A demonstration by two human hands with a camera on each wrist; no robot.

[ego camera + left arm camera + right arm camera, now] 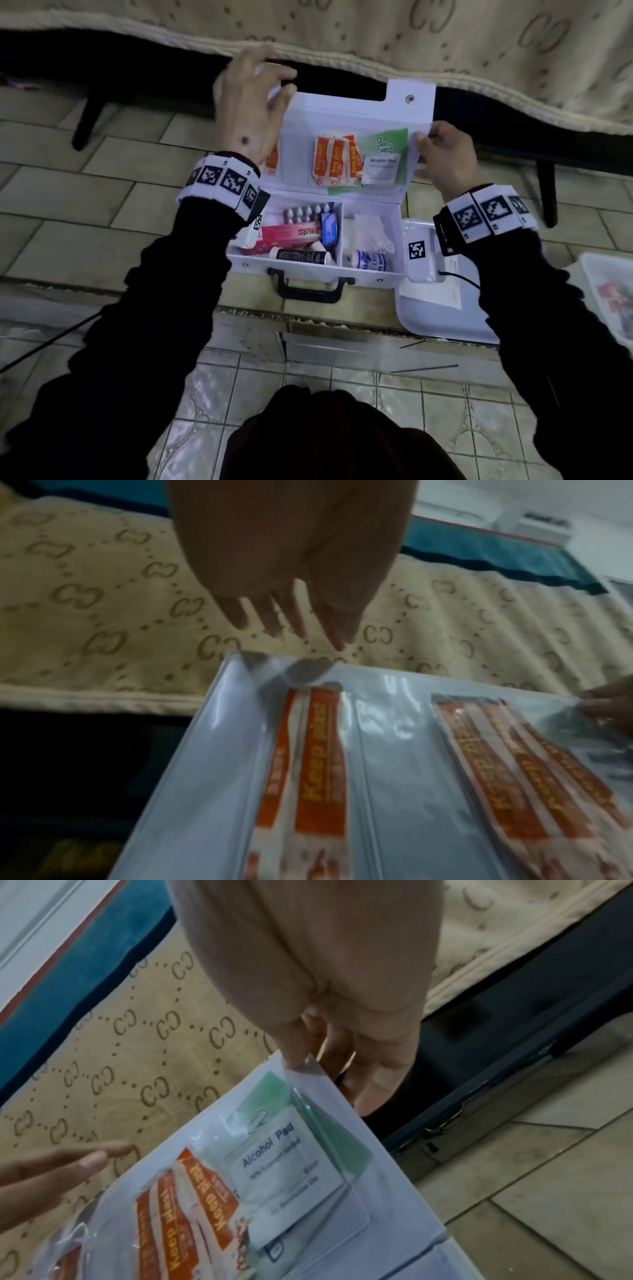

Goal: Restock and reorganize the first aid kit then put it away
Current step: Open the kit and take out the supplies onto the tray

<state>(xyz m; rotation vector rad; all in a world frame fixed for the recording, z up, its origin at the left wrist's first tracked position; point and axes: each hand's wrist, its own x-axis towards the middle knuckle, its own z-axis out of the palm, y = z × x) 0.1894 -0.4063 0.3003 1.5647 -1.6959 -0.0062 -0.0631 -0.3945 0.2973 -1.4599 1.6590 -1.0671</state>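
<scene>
two hands are up at the raised lid [346, 113] of the first aid kit [318, 270], which sits open on the tiled floor [102, 205] just in front of the bed [445, 37], its black handle [308, 289] on the near side. the lid's long axis runs left to right, with its top edge on the far side, toward the bed. the right hand [445, 154] is at the lid's right edge, thumb on the front and fingers behind it, so that grip is clamped on the lid beside the alcohol pad [382, 168]. the left hand [250, 102] is at the far left corner with fingers spread and straight, its grip apart; from the left wrist view the fingertips [337, 639] look just clear of the corner. orange plasters [334, 161] sit in the clear pockets between the hands. i'd judge the next move is folding the lid toward the near side, over the tray; both hands are equally near it.
</scene>
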